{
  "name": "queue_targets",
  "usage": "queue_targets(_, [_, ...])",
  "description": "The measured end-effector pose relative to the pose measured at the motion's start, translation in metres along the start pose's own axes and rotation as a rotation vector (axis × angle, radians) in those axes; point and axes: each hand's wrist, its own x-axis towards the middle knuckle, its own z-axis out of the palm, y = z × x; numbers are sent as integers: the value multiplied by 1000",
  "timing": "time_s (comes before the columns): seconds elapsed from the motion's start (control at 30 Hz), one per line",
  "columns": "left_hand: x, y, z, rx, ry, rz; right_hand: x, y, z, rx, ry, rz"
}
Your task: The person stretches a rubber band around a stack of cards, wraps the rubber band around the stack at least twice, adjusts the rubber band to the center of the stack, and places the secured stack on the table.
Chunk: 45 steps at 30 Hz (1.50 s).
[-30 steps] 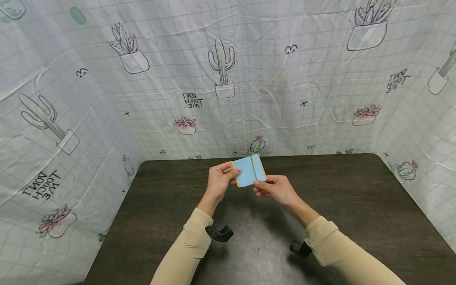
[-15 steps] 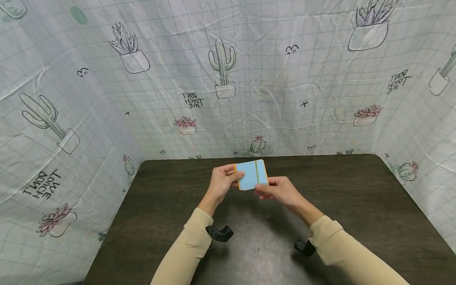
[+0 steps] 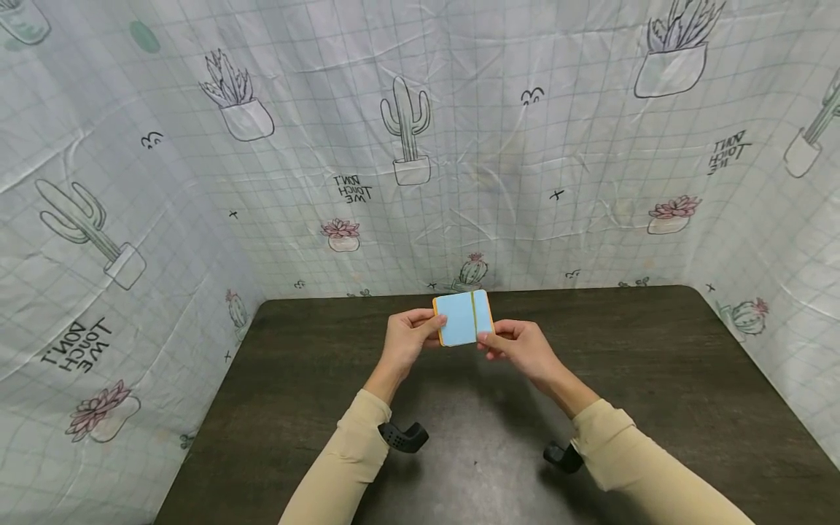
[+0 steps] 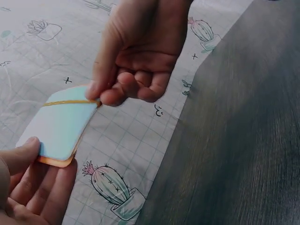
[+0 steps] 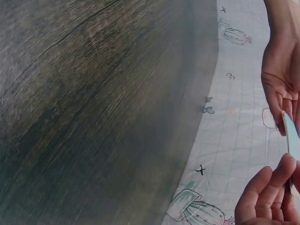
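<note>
A small square notebook (image 3: 459, 321), light blue with orange edges and rounded corners, is held up in front of me above the table's far part. An olive-yellow elastic band (image 4: 70, 101) runs across its cover near the right side. My left hand (image 3: 405, 339) grips the left edge, thumb on the cover and fingers behind. My right hand (image 3: 528, 351) pinches the lower right corner beside the band, its thumb on the front. In the right wrist view the notebook (image 5: 293, 140) shows nearly edge-on between both hands. Its back is hidden.
Beneath the hands is a dark wood-grain table (image 3: 315, 379). White cloth (image 3: 499, 168) printed with cacti and a grid hangs behind the table and along both sides. Each wrist bears a black camera mount (image 3: 403, 437).
The notebook has shifted slightly to the right and is less tilted than a second ago. My right hand has moved a little right with it; both hands keep hold of it.
</note>
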Motion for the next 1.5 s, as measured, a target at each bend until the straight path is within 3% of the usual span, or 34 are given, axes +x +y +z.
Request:
queue_targets(0.23, [-1,-2,1,40,10,63,-1,1,7,-119,-54,2])
queue_targets(0.5, [-3,-6,8,-23,-41,58,-1,-2,15,-130,-73,45])
queue_targets(0.8, [-4,-10,5,-17,-15,45,1,-1,8,-159,-99,69])
queue_targets(0.87, [-5,-11,3,-13,-9,44,2,-4,4,-160,-82,45])
queue_targets(1.1, [-7,-12,0,11,-25,33,10,-16,-6,-46,124,-58])
queue_targets(1.23, [-8,-12,1,20,-61,33,12,-20,-6,-46,138,-62])
queue_targets(1.5, [-10,-10,3,39,-143,38,14,-26,1,-69,70,-52])
